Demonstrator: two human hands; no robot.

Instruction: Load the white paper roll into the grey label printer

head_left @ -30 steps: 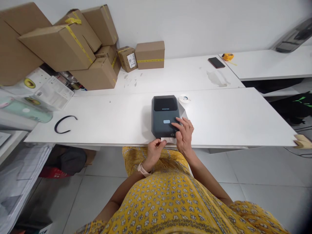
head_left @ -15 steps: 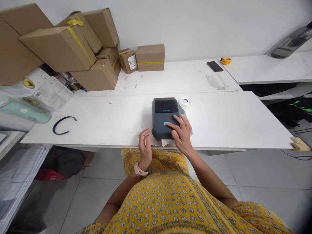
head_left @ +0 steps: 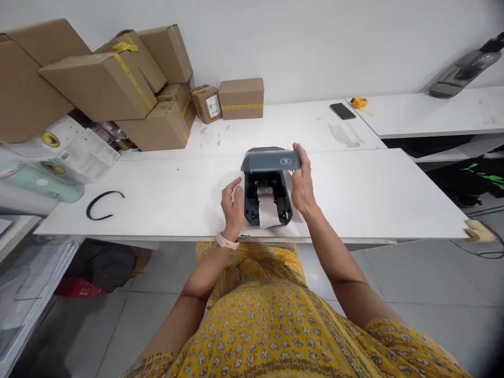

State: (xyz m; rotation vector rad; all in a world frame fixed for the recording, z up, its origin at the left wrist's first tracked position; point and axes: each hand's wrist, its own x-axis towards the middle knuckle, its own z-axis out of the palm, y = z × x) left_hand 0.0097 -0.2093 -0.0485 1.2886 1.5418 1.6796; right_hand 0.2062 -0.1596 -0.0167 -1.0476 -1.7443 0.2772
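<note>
Printer (head_left: 252, 197), angular grey plastic, gapes; right grip (head_left: 304, 186) holds its bevelled lid (head_left: 265, 160); left grip (head_left: 233, 210) hangs unclenched.

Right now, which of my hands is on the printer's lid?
Your right hand, gripping the raised lid; your left hand is beside the printer, holding nothing.

Grey printer (head_left: 252, 195), lid (head_left: 265, 160) raised, paper strip (head_left: 269, 211) reaching its front edge
</note>
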